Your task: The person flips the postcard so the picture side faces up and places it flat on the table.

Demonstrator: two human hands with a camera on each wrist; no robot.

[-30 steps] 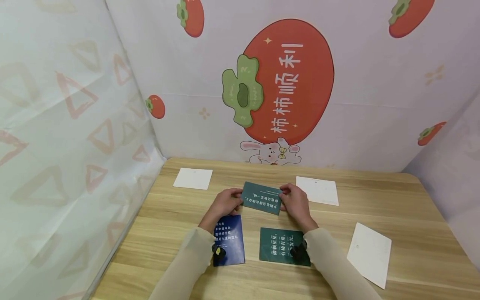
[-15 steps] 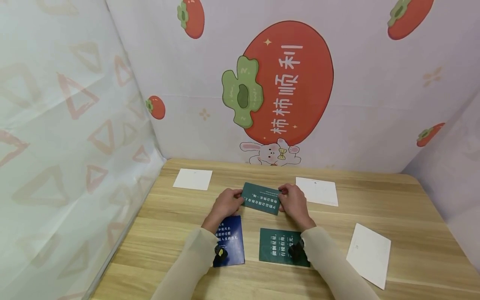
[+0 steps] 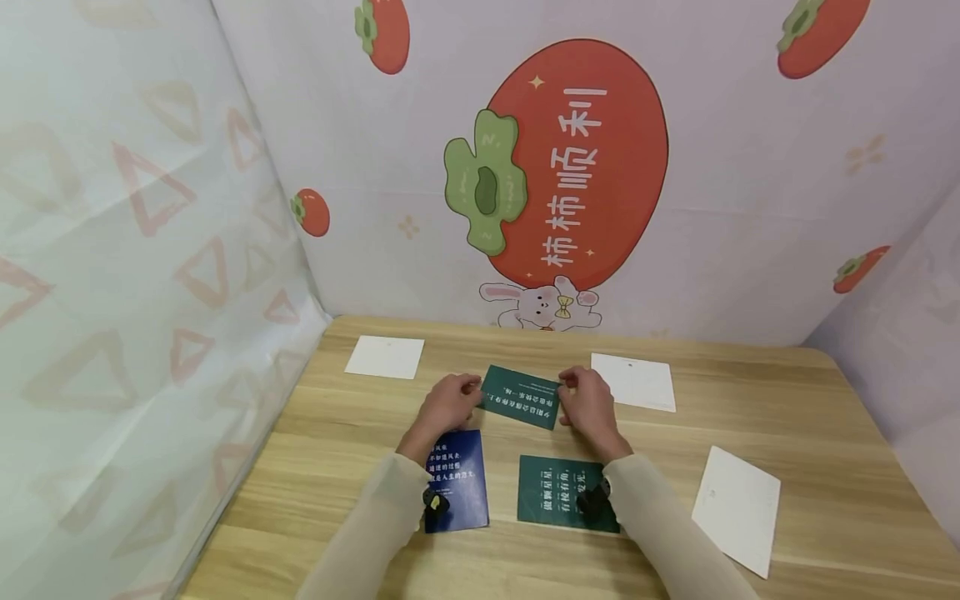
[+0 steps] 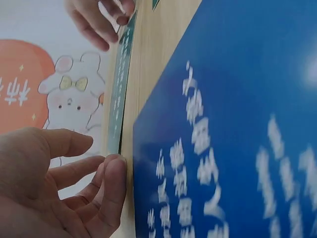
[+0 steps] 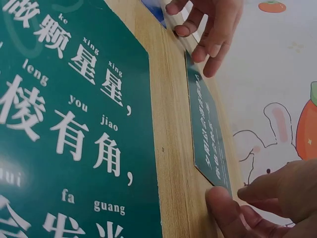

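Note:
A green card (image 3: 521, 397) with white lettering lies at mid-table, its print upside down in the head view. My left hand (image 3: 448, 403) is at its left end; in the left wrist view the thumb and index finger stand apart there. My right hand (image 3: 590, 404) is at the right end, and the right wrist view shows the thumb tip right at the card's corner with the index finger spread from it. Under the left wrist lies a blue card (image 3: 459, 492), partly hidden. A second green card (image 3: 558, 492) lies partly under the right wrist.
White cards lie blank side up at the back left (image 3: 386, 357), behind my right hand (image 3: 637, 382), and at the right (image 3: 738, 510). The wooden table (image 3: 832, 450) meets a white printed cloth (image 3: 390, 267) behind and a cloth wall (image 3: 187, 250) on the left.
The upside-down green card has shifted very slightly left. My left fingers have drawn back a little from its left edge and loosened. The other cards stay put.

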